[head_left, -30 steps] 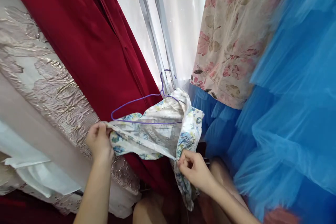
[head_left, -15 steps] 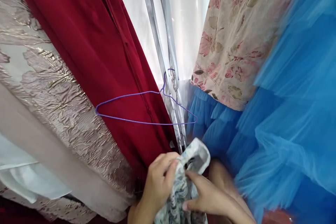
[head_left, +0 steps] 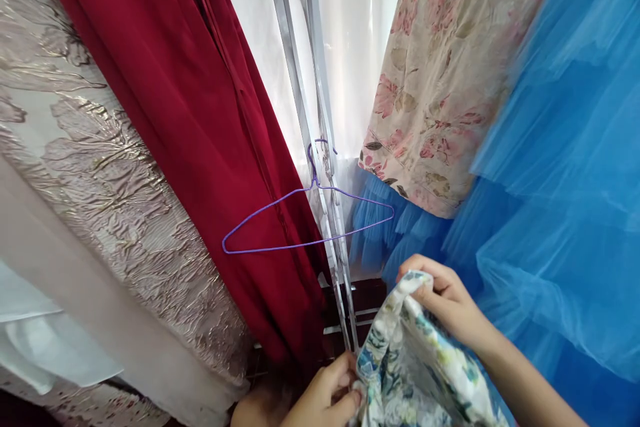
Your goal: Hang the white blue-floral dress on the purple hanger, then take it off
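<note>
A white garment with a blue, green and yellow floral print is stretched between my hands at the lower middle. My left hand pinches its edge on the near left. Up and to the right, my right hand grips the top edge, thumb on the front and fingers behind. The cloth spreads between them and runs out of the bottom of the view. Beyond my hands a bare purple wire hanger hangs by its hook at the grey metal rack, touched by neither hand.
A long red garment and a textured metallic-patterned one hang on the left. To the right hang a beige floral garment and a layered blue tulle one. White fabric hangs behind the rack.
My hands have moved apart, right hand up and rightward, left hand downward, spreading the bunched garment. The purple hanger has swung round and appears further right.
</note>
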`<control>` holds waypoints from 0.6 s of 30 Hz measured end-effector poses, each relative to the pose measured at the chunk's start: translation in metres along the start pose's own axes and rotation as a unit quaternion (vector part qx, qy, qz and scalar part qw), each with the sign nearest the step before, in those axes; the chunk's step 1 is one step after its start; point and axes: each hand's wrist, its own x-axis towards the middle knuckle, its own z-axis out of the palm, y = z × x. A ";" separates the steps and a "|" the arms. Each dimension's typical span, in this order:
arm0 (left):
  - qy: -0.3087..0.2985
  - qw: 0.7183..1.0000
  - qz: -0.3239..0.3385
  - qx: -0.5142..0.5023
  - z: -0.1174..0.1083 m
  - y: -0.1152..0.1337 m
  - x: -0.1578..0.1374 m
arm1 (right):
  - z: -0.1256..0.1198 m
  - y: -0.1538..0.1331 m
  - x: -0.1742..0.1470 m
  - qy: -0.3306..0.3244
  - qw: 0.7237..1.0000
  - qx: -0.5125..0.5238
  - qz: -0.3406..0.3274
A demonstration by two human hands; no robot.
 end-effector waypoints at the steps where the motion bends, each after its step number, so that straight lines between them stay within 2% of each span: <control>1: 0.016 1.000 -0.005 0.003 -0.001 -0.010 -0.001 | -0.010 -0.002 0.007 0.015 0.999 -0.042 -0.029; 4: 0.046 0.998 -0.012 -0.031 -0.002 -0.020 -0.005 | -0.041 0.003 0.034 0.089 0.980 -0.147 -0.098; 6: 0.091 0.992 -0.009 -0.092 0.002 -0.012 -0.009 | -0.062 0.015 0.056 0.143 0.970 -0.171 -0.102; 9: 0.187 0.963 -0.003 -0.193 0.015 0.011 -0.009 | -0.092 0.034 0.091 0.173 0.978 -0.102 -0.051; 11: 0.206 0.950 0.003 -0.234 0.027 0.030 -0.003 | -0.106 0.040 0.115 0.164 0.985 -0.054 -0.032; 13: 0.157 0.954 0.029 -0.253 0.037 0.052 0.005 | -0.111 0.038 0.141 0.142 0.989 -0.037 -0.020; 16: 0.039 0.958 0.091 -0.269 0.039 0.083 0.010 | -0.104 0.028 0.178 0.084 0.996 -0.035 0.019; 18: 0.027 0.960 0.098 -0.262 0.029 0.097 0.006 | -0.093 0.023 0.197 0.032 0.997 -0.033 0.062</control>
